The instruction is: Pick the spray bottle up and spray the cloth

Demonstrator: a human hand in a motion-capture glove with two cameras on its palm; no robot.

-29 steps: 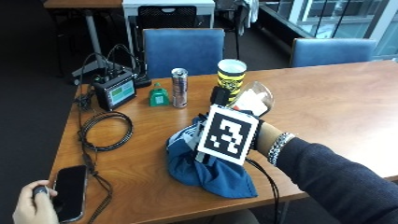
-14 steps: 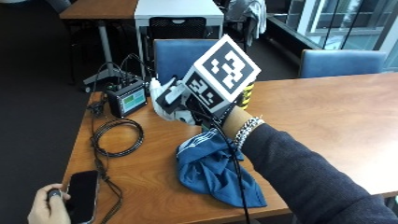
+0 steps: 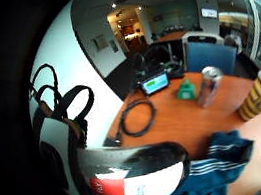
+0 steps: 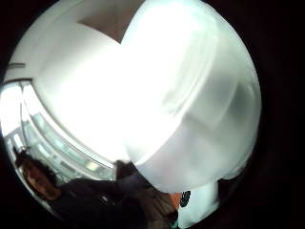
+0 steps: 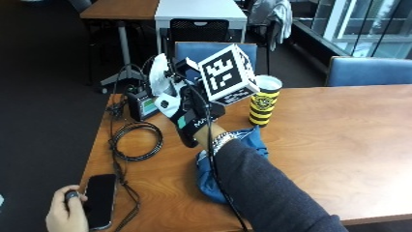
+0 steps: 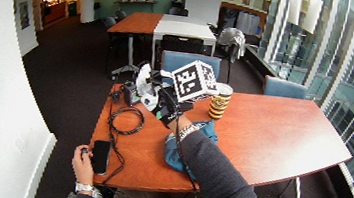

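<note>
My gloved right hand (image 5: 188, 113) grips a translucent white spray bottle (image 5: 161, 82) and holds it raised above the table's left part, head tilted up and to the left. The bottle fills the thumb side palm view (image 4: 190, 105); its labelled body (image 3: 135, 180) crosses the little finger side palm view. A crumpled dark blue cloth with white stripes (image 5: 252, 140) lies on the wooden table (image 5: 334, 145) below and right of the hand, partly hidden by my forearm. The cloth (image 3: 219, 168) shows under the bottle, apart from it. In the wide outside view the hand (image 6: 166, 103) and bottle (image 6: 144, 82) are above the cloth (image 6: 193, 133).
A yellow-and-black cup (image 5: 264, 101) stands just behind the cloth. A small device with a green screen (image 5: 145, 106), a coiled black cable (image 5: 135, 140), a metal can (image 3: 208, 85) and a green object (image 3: 186, 90) occupy the far left. A bare hand (image 5: 64, 215) rests by a phone (image 5: 100, 200).
My hand rose from beside the cloth, lifting the spray bottle up and to the left, well above the table. The outside view itself has shifted too.
</note>
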